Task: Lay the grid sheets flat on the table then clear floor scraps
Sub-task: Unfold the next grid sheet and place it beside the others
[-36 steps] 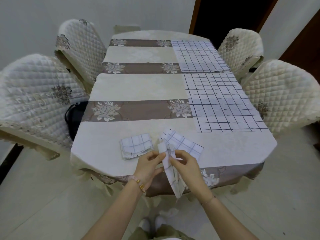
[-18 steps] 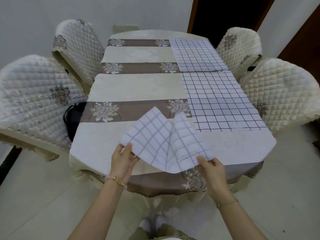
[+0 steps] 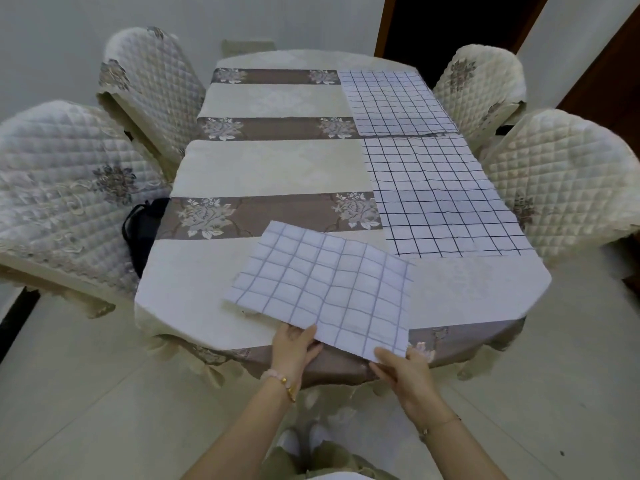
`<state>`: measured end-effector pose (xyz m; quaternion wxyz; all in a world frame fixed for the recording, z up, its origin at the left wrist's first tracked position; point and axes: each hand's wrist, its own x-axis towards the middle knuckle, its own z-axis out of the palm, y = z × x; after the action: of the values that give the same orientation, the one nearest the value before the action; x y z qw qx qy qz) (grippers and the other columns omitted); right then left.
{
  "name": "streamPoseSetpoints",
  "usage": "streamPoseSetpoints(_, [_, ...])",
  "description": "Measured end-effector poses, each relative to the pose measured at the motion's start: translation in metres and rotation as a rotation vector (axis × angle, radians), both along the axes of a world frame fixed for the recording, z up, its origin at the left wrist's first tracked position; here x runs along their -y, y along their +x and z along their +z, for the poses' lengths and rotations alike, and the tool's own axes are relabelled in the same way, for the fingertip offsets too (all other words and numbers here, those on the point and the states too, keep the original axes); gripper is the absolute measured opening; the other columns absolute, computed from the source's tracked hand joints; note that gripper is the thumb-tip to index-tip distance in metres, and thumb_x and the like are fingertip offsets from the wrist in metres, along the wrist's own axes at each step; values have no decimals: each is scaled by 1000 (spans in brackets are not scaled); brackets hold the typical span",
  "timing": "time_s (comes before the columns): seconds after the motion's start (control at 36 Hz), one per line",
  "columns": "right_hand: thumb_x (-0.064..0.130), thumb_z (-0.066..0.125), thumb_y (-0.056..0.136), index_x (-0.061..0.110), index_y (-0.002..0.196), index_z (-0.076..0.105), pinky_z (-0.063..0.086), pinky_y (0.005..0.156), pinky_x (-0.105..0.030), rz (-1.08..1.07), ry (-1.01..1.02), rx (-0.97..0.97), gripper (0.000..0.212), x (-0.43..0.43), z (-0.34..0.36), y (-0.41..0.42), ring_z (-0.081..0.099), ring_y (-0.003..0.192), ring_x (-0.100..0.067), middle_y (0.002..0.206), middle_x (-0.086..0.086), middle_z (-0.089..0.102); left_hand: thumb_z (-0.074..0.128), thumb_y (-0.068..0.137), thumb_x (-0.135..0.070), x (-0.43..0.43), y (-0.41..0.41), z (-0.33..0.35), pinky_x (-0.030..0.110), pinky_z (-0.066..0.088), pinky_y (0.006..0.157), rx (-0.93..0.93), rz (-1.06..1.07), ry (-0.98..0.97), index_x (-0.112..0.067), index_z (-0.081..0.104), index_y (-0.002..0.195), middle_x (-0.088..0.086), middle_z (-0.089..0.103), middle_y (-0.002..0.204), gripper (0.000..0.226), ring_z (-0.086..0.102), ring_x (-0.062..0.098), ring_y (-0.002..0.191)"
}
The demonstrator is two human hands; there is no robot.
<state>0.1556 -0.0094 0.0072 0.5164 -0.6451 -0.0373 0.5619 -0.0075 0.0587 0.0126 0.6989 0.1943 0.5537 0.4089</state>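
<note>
Now the left hand (image 3: 294, 348) and right hand (image 3: 405, 375) each pinch the near edge of a spread grid sheet (image 3: 325, 289) over the table's (image 3: 242, 168) near end (two more sheets (image 3: 440, 195) lie flat along its right side).

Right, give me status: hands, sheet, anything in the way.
Left hand and right hand pinch loose grid sheet by near edge. Sheet open, rippled, not flat. Far grid sheet and middle grid sheet lie flat on the right; no blocker seen.

The far grid sheet (image 3: 391, 102) is laid flat at 1 o'clock, the middle grid sheet (image 3: 440, 199) at 2. The near grid sheet (image 3: 325, 285) is held open at 6.
</note>
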Motion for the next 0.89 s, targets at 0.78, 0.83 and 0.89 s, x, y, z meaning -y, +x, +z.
streamPoseSetpoints(0.78, [23,60,90,3,111,66,53,75,-33,562,-40,80,30,-89,18,45,65,97,-26,109,-12,69,56,91,-4,-44,-109,7,28,54,63,-349,-345,25,5,60,108,11,71,83,20,67,23,69])
streamPoseSetpoints(0.83, [17,60,90,0,110,65,56,72,-32,606,-33,137,27,-93,19,39,67,90,-26,103,-14,71,55,91,-3,-47,-110,7,28,49,60,-414,-258,56,10,56,101,17,64,77,17,60,23,64])
streamPoseSetpoints(0.89, [16,62,89,-3,106,66,58,74,-35,650,-25,183,25,-93,21,33,66,84,-26,98,-16,70,54,91,-3,-47,-108,10,27,50,56,-491,-184,109,2,55,95,14,63,80,6,60,22,62])
